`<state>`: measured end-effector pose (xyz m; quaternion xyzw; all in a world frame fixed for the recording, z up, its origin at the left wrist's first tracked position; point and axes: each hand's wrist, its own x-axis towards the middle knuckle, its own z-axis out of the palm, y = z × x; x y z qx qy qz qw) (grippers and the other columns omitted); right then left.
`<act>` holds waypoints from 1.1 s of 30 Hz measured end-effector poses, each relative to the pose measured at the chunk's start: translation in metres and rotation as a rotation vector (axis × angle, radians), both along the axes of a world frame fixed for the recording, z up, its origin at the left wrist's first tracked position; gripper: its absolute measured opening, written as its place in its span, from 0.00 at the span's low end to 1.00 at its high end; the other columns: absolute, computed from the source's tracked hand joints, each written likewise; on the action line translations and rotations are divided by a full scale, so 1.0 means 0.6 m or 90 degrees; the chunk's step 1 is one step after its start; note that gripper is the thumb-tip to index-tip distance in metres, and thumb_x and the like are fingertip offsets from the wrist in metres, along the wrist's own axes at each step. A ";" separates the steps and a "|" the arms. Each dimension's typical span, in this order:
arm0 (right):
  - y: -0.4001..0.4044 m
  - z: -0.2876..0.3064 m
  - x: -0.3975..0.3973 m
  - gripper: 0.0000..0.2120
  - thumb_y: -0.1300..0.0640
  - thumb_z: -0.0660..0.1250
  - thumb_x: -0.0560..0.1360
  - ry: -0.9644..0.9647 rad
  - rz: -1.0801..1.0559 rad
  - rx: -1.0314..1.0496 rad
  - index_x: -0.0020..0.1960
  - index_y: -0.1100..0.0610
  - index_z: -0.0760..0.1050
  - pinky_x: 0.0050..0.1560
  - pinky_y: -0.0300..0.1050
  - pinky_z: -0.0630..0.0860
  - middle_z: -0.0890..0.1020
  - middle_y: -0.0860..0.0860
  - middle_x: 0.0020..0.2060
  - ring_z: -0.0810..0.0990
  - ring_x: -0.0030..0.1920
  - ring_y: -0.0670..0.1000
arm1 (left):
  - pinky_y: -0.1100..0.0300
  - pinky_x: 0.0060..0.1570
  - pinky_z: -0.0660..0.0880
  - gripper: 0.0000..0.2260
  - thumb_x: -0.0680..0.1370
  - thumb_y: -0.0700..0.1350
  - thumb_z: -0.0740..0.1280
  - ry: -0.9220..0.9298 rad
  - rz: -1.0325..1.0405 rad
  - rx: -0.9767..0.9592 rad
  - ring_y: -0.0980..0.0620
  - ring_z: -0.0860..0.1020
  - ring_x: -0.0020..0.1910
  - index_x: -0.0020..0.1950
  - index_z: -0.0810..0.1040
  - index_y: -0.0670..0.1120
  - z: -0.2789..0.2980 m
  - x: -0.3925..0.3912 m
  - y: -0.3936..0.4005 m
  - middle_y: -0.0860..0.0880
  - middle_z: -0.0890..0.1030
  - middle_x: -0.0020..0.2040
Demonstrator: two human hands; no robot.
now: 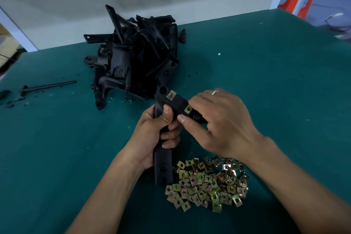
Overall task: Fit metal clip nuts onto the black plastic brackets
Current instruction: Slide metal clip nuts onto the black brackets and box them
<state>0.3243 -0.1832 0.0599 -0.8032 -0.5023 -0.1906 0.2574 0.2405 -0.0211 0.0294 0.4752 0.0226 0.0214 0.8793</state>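
Above the green mat (266, 85), mid-bench: one black plastic bracket (163, 165), gripped round its stem by the left hand (152, 135), already carrying one clip nut (171, 95) on its upper arm; the right hand (218, 119) pinches a second clip nut (188, 108) at that arm's edge. Recommended handling, by judgement: keep the stem braced, align the nut's hole with the bracket's, push square until seated. Adjacent stock: loose clip nuts heaped (209, 182) just below the hands, tangled bracket pile (136, 59) beyond, black rod (49, 86) and plastic crumbs far left; nothing obstructs, though the pile touches the held bracket's tip.
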 end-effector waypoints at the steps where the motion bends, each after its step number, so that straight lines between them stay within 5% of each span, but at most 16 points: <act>1: 0.001 0.000 -0.001 0.18 0.45 0.61 0.80 0.014 -0.006 0.000 0.38 0.55 0.69 0.36 0.44 0.59 0.68 0.46 0.30 0.65 0.31 0.50 | 0.67 0.20 0.63 0.12 0.79 0.51 0.67 0.003 0.010 0.004 0.59 0.63 0.24 0.39 0.74 0.47 0.001 0.000 -0.001 0.51 0.68 0.32; 4: 0.008 -0.008 -0.007 0.15 0.45 0.62 0.81 0.098 -0.024 0.021 0.40 0.52 0.65 0.30 0.41 0.57 0.64 0.42 0.29 0.63 0.29 0.46 | 0.67 0.21 0.63 0.12 0.78 0.52 0.69 0.016 0.071 0.032 0.59 0.62 0.25 0.38 0.74 0.48 0.004 0.002 -0.006 0.51 0.68 0.32; 8: 0.012 -0.016 -0.010 0.17 0.41 0.65 0.80 0.124 -0.078 0.083 0.41 0.53 0.71 0.27 0.43 0.64 0.71 0.43 0.30 0.69 0.28 0.48 | 0.65 0.22 0.64 0.11 0.76 0.53 0.70 0.011 0.142 0.051 0.57 0.62 0.26 0.39 0.75 0.48 0.005 0.002 -0.011 0.51 0.68 0.32; 20: 0.009 -0.016 0.000 0.16 0.45 0.60 0.81 0.008 -0.046 0.048 0.42 0.56 0.73 0.38 0.45 0.65 0.71 0.46 0.33 0.67 0.34 0.49 | 0.66 0.22 0.64 0.11 0.79 0.51 0.68 0.029 0.115 0.043 0.58 0.62 0.26 0.39 0.75 0.48 0.003 0.000 -0.009 0.51 0.69 0.33; 27: 0.010 -0.021 0.003 0.22 0.31 0.58 0.78 0.204 -0.061 0.062 0.41 0.49 0.72 0.31 0.47 0.71 0.74 0.43 0.30 0.73 0.32 0.44 | 0.61 0.30 0.74 0.14 0.78 0.59 0.65 0.016 0.229 0.038 0.54 0.74 0.33 0.50 0.77 0.48 0.015 0.003 -0.011 0.50 0.75 0.37; 31: 0.005 -0.003 -0.007 0.20 0.38 0.64 0.79 0.380 0.104 0.062 0.43 0.53 0.81 0.37 0.55 0.76 0.82 0.47 0.33 0.81 0.35 0.49 | 0.54 0.51 0.78 0.23 0.81 0.63 0.58 0.042 0.323 -0.030 0.53 0.83 0.54 0.63 0.78 0.47 0.047 0.003 -0.022 0.51 0.83 0.51; 33: 0.010 0.002 -0.024 0.17 0.42 0.68 0.80 0.463 0.162 0.097 0.43 0.55 0.80 0.37 0.57 0.75 0.82 0.50 0.34 0.81 0.35 0.52 | 0.53 0.46 0.81 0.26 0.80 0.66 0.59 0.067 0.331 -0.071 0.52 0.85 0.51 0.61 0.82 0.49 0.067 0.008 -0.038 0.51 0.85 0.55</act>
